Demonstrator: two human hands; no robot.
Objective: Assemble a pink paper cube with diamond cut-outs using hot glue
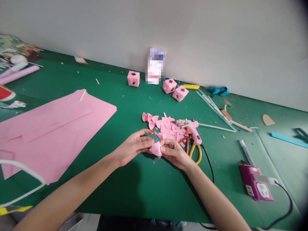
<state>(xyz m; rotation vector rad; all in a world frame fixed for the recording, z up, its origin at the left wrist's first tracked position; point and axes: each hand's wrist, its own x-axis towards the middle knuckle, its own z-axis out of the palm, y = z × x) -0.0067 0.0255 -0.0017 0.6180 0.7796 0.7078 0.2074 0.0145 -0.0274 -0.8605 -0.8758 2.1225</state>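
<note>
folded pink paper (156,149) between hands, long axis unclear | left hand (132,146) pinches left edge, right hand (176,154) right edge (neither nearer) | glue gun (196,132) beyond, to right

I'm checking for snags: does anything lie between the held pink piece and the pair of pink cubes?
Yes: pink paper scraps lie between the folded piece and the paired cubes, with the glue gun resting across their right side.
</note>
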